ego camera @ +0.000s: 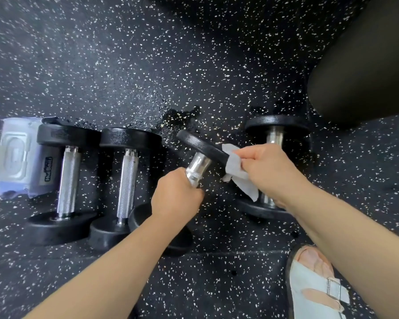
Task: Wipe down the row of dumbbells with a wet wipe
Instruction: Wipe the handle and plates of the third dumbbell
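Black rubber floor (124, 65) flecked with white carries a row of four dumbbells, each with black round plates and a knurled chrome handle. The leftmost dumbbell (68, 178) and the second dumbbell (127, 183) lie side by side on the floor, and the rightmost dumbbell (274, 134) lies apart from them, partly hidden by the right arm. The third dumbbell (198, 162) is tilted, its far plate raised. The left hand (175, 196) grips its handle with the fingers curled round. The right hand (267, 169) pinches a white wet wipe (235, 166) against the rim of that raised plate, with a loose corner hanging below. A pale wipes pack (16, 157) with a moulded plastic lid sits just beside the leftmost dumbbell; its contents cannot be seen. A foot in a light sandal (309, 286) stands at lower right.
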`<state>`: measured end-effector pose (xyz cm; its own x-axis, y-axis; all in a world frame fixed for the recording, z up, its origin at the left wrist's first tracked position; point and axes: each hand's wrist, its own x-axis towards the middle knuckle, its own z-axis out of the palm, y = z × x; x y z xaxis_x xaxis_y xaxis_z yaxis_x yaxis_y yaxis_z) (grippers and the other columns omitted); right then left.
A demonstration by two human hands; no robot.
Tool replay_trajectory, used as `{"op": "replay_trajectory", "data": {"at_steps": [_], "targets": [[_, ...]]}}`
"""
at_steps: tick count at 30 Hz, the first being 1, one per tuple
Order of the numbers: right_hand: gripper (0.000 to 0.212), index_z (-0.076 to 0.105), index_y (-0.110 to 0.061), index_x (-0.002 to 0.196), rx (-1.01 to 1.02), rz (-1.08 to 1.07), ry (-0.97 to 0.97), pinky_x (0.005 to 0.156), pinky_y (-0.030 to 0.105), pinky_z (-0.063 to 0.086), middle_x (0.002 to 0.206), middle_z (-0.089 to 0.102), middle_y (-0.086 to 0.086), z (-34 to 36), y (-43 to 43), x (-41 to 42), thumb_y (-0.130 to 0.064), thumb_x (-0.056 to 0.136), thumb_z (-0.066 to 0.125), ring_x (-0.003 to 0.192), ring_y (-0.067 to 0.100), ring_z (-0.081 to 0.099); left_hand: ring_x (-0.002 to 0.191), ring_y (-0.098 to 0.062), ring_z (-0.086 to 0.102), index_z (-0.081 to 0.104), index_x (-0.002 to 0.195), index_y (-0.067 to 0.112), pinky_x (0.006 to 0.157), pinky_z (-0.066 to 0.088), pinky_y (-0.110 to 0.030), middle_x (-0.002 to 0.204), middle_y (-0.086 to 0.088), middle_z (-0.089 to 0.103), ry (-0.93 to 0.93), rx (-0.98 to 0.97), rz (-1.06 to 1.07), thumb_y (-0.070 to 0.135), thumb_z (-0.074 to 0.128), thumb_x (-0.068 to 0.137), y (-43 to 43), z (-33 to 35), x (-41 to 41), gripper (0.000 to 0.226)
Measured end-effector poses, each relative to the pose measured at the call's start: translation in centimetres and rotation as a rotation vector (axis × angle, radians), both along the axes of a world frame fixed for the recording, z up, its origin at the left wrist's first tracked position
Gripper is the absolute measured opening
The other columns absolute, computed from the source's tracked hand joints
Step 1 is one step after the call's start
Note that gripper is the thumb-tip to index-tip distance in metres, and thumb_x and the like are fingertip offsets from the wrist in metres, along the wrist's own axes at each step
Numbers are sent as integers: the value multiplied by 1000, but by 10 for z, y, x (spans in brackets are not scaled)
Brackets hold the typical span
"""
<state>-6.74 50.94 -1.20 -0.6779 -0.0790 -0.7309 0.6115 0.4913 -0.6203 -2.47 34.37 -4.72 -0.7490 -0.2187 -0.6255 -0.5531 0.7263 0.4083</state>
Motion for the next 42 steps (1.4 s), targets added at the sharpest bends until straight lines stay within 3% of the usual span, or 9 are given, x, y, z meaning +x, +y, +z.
{"op": "replay_trajectory", "data": {"at_steps": [3, 6, 17, 20, 23, 28, 34, 38, 42], "targets": [[38, 69, -29, 113, 119, 112, 227, 63, 14, 45, 111, 64, -15, 17, -10, 2, -5, 94, 46, 75, 2, 56, 53, -17, 46, 40, 66, 21, 48, 31, -25, 64, 0, 52, -12, -15, -26, 17, 64, 76, -2, -2, -2, 27], [35, 68, -26, 111, -77, 140, 355, 87, 14, 50, 113, 68, -13, 22, -14, -6, -2, 92, 51, 96, -4, 63, 55, -21, 50, 43, 66, 20, 51, 41, -30, 66, -3, 57, -26, 60, -32, 17, 67, 74, -1, -5, 2, 25], [35, 65, -21, 121, 0, 238, 0, 63, 24, 48, 101, 72, -3, -10, 13, -19, -7, 95, 48, 67, 13, 58, 51, -18, 44, 41, 62, 21, 52, 38, -29, 58, 2, 49, -31, 132, 5, 13, 68, 73, 7, -2, 4, 30], [35, 67, -26, 117, -87, 252, 118, 78, 14, 50, 102, 66, -19, 8, 10, -20, -5, 93, 51, 77, -13, 59, 50, -18, 43, 38, 60, 20, 53, 40, -30, 57, 2, 47, -11, 124, 24, 10, 67, 72, 3, -3, 2, 33], [34, 67, -21, 116, -248, 255, 214, 87, 11, 50, 104, 65, -20, 17, -9, -31, -2, 92, 53, 95, -10, 60, 49, -18, 42, 39, 59, 18, 51, 39, -30, 55, 1, 47, 5, 134, 36, 9, 67, 71, 2, -4, 2, 31], [25, 74, -20, 104, -192, 248, 79, 77, 21, 49, 99, 74, 1, -10, -16, -41, -7, 92, 56, 83, 9, 59, 53, -16, 43, 41, 61, 19, 54, 38, -27, 59, 3, 49, -4, 181, 73, 10, 67, 72, 10, -1, 8, 30], [37, 69, -27, 114, 48, 357, -15, 46, 9, 41, 69, 66, -11, -9, 11, -25, -8, 96, 45, 48, -2, 58, 54, -16, 42, 41, 63, 21, 54, 35, -27, 62, 2, 49, -44, 190, 97, 13, 68, 75, 11, -5, 10, 31], [39, 65, -28, 120, -76, 374, 137, 79, 5, 43, 113, 63, -19, 12, -3, -30, -4, 94, 49, 95, -11, 57, 52, -15, 43, 41, 62, 20, 52, 35, -25, 60, 2, 47, -49, 219, 126, 9, 68, 73, 6, -7, 8, 32], [30, 71, -24, 111, -238, 309, 105, 79, 13, 49, 104, 71, -12, 7, -22, -43, -6, 93, 54, 88, 0, 61, 51, -13, 41, 42, 62, 21, 51, 33, -24, 60, 3, 47, -34, 259, 134, 8, 68, 73, 8, -4, 10, 32]]}}
